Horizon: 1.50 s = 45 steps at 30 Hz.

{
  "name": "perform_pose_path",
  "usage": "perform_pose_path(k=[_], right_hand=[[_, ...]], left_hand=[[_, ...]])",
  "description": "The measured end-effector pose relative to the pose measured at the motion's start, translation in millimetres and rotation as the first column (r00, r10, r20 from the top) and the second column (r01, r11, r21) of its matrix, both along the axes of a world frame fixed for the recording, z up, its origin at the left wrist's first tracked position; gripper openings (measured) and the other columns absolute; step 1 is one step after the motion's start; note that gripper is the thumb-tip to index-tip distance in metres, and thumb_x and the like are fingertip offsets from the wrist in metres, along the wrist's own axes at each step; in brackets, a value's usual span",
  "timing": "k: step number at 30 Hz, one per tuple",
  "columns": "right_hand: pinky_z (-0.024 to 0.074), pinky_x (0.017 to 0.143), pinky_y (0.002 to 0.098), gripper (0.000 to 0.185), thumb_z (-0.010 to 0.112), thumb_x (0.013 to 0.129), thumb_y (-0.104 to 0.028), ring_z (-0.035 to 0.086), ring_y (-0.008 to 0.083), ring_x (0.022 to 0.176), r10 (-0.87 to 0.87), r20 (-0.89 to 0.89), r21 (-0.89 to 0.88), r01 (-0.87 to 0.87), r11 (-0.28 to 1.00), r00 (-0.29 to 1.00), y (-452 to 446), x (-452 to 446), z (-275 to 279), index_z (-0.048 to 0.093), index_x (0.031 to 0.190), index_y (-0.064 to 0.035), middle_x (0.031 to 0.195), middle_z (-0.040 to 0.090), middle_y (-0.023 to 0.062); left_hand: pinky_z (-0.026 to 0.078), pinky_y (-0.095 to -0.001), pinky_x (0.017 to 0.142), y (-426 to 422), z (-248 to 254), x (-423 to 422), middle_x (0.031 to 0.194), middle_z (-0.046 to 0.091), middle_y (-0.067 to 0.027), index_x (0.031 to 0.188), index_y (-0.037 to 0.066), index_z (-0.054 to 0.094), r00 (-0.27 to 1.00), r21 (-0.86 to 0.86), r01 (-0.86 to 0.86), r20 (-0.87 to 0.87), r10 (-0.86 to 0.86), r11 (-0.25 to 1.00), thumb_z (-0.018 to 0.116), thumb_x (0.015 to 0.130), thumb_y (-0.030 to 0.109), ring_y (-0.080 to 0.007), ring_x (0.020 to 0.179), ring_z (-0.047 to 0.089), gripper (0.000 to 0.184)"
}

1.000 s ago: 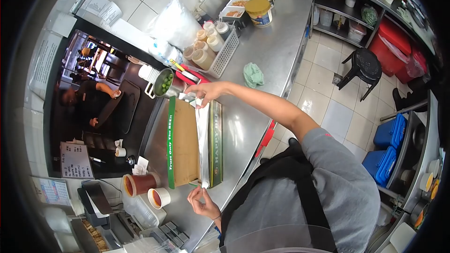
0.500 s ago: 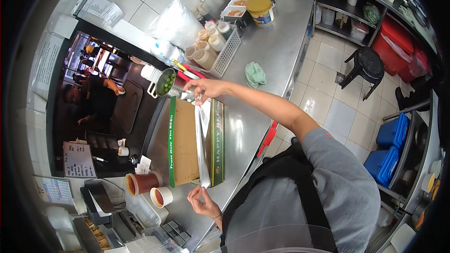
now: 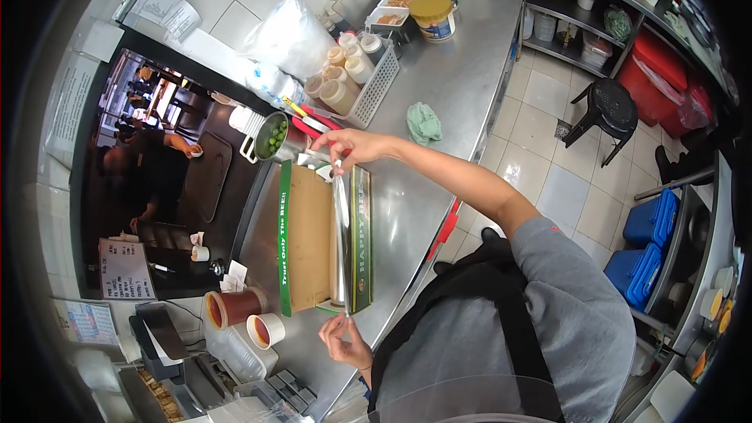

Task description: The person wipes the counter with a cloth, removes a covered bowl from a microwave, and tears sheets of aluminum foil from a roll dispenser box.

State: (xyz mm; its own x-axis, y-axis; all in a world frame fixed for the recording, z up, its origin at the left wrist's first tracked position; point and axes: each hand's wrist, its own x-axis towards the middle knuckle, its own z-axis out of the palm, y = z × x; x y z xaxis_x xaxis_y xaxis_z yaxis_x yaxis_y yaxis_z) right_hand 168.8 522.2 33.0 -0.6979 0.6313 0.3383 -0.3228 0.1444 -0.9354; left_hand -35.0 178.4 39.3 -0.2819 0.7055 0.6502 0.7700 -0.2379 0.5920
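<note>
An open long box [image 3: 307, 247] with green edges and "HAPPY BEE" lettering lies on the steel counter, its brown inside showing. A narrow silvery strip of aluminium foil [image 3: 341, 243] runs along the box, stretched between my two hands. My right hand [image 3: 354, 146] pinches the foil at the box's far end, near a pot of green limes [image 3: 274, 135]. At the opposite end, my left hand [image 3: 345, 342] has thumb and fingers closed on the foil's other corner. Most of the roll is hidden under the strip.
Sauce bottles stand in a white basket [image 3: 377, 86]. A green cloth [image 3: 424, 124] lies on the counter. A container of red sauce [image 3: 233, 308] and a white cup [image 3: 265, 330] sit left of the box. Beyond the serving window [image 3: 176, 219] a person works. A black stool [image 3: 609, 113] stands on the floor.
Both hands have shifted slightly to the right with the foil. The strip, slanted and folded before, now runs straighter and looks tauter along the box's front side.
</note>
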Motion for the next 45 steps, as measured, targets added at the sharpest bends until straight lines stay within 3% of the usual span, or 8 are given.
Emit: perform_pose_path(k=[6, 9, 11, 14, 21, 29, 38, 45], right_hand=[[0.0399, 0.089, 0.0307, 0.052, 0.06, 0.077, 0.002, 0.055, 0.0145, 0.099, -0.063, -0.067, -0.17, 0.05, 0.984, 0.996, -40, 48, -30, 0.044, 0.125, -0.0075, 0.098, 0.061, 0.0074], [0.0334, 0.097, 0.0382, 0.047, 0.06, 0.083, -0.015, 0.048, 0.0163, 0.11, -0.298, -0.07, -0.249, 0.272, 0.93, 0.952, -77, 58, -47, 0.044, 0.127, -0.0086, 0.11, 0.057, 0.0086], [0.0283, 0.1, 0.0472, 0.054, 0.062, 0.083, -0.036, 0.042, 0.0186, 0.117, -0.483, 0.082, -0.782, 0.356, 0.512, 0.872, -97, 56, -57, 0.044, 0.127, -0.009, 0.119, 0.052, 0.007], [0.0236, 0.101, 0.052, 0.063, 0.064, 0.078, -0.051, 0.043, 0.0202, 0.116, -0.352, 0.092, -0.887, 0.237, 0.395, 0.931, -123, 42, -76, 0.049, 0.124, -0.0105, 0.121, 0.051, 0.0046], [0.037, 0.089, 0.0397, 0.02, 0.07, 0.078, -0.025, 0.053, 0.0129, 0.095, -0.367, 0.129, -0.866, 0.285, 0.412, 0.921, -147, 18, -110, 0.057, 0.089, -0.0146, 0.093, 0.058, -0.003], [0.0426, 0.086, 0.0395, 0.017, 0.064, 0.084, -0.018, 0.057, 0.016, 0.098, -0.381, 0.068, -0.939, 0.188, 0.287, 0.922, -147, 15, -117, 0.056, 0.097, -0.0107, 0.1, 0.061, 0.0026], [0.0419, 0.087, 0.0368, 0.016, 0.066, 0.083, -0.015, 0.057, 0.0159, 0.099, -0.441, -0.03, -0.932, 0.134, 0.336, 0.897, -142, -1, -148, 0.055, 0.094, -0.011, 0.102, 0.061, 0.002], [0.0444, 0.079, 0.0323, 0.012, 0.067, 0.081, -0.015, 0.059, 0.0127, 0.089, -0.499, -0.005, -0.932, 0.176, 0.316, 0.866, -141, -14, -168, 0.057, 0.086, -0.0118, 0.091, 0.062, -0.0003]], left_hand=[[0.045, -0.0342, 0.075, -10, -19, 17, 0.083, 0.066, -0.0083, 0.07, 0.005, 0.059, 0.974, -0.077, 0.142, -0.165, -0.153, 0.987, 0.072, 0.066, -0.005, -0.0249, 0.08, 0.059, 0.016], [0.047, -0.0306, 0.069, -12, -28, 25, 0.083, 0.066, -0.0057, 0.07, 0.007, 0.061, 0.929, -0.155, 0.167, -0.306, -0.208, 0.974, 0.073, 0.063, -0.006, -0.0226, 0.076, 0.06, 0.019], [0.047, -0.0304, 0.069, -12, -37, 21, 0.084, 0.066, -0.0045, 0.071, 0.007, 0.062, 0.886, -0.235, 0.204, -0.368, -0.282, 0.95, 0.074, 0.062, -0.006, -0.0222, 0.077, 0.06, 0.019], [0.047, -0.03, 0.07, -11, -40, 25, 0.085, 0.066, -0.0024, 0.073, 0.007, 0.063, 0.835, -0.286, 0.256, -0.416, -0.36, 0.923, 0.074, 0.06, -0.005, -0.0213, 0.078, 0.06, 0.02], [0.046, -0.0332, 0.074, -4, -41, 19, 0.09, 0.065, -0.0018, 0.081, 0.008, 0.067, 0.746, -0.37, 0.342, -0.452, -0.489, 0.864, 0.073, 0.066, 0.008, -0.0207, 0.086, 0.06, 0.017], [0.037, -0.0432, 0.092, 80, 15, -17, 0.12, 0.053, -0.0177, 0.112, 0.003, 0.056, 0.813, -0.414, 0.25, -0.401, -0.422, 0.875, 0.053, 0.085, 0.009, -0.0348, 0.108, 0.049, 0.028], [0.026, -0.0339, 0.106, 206, -67, -34, 0.14, 0.033, -0.0203, 0.139, 0.003, 0.03, 0.904, -0.729, 0.315, 0.036, -0.427, 0.607, 0.036, 0.095, 0.024, -0.032, 0.131, 0.031, 0.049], [0.031, -0.0343, 0.102, 208, -77, -32, 0.138, 0.037, -0.0202, 0.142, 0.011, 0.025, 0.91, -0.727, 0.299, 0.022, -0.414, 0.618, 0.035, 0.096, 0.026, -0.0326, 0.126, 0.04, 0.049]])
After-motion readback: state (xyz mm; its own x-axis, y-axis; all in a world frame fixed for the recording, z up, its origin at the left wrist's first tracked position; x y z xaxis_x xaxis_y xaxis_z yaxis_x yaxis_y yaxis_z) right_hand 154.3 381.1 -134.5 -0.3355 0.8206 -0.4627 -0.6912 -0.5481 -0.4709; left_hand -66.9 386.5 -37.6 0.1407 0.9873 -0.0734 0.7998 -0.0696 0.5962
